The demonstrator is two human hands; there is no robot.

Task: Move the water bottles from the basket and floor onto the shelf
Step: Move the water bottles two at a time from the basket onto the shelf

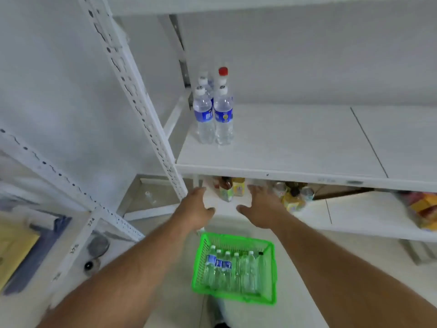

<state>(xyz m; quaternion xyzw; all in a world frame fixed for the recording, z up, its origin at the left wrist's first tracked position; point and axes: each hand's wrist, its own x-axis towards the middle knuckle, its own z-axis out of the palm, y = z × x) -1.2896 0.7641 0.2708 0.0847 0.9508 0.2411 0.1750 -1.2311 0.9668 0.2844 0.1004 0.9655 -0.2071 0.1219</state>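
Basket [269, 299]: green plastic, on the floor [295, 313] between your forearms. It holds a row of clear water bottles [233, 272] lying side by side, caps toward the shelf; some carry blue labels, one at the right end has a dark cap.

Shelf [295, 147]: white board above and beyond the basket, in a white perforated metal frame [142, 110].

Shelf bottles [214, 114]: a tight upright cluster at the shelf's left rear corner. The two front ones have white caps and blue labels and stand touching; behind them stand more, one with a red cap [223, 71].

Left hand [195, 209]: raised above the basket, below the shelf's front edge, palm down, fingers loosely spread, holding nothing.

Right hand [261, 205]: just beside your left hand, apart from it, palm down, fingers relaxed and spread, holding nothing.

Lower shelf [354, 214]: beneath the shelf, beyond your hands. It carries mixed drink bottles and cans [293, 195], blurred, and yellow-and-red packets [423, 209] at the far right.
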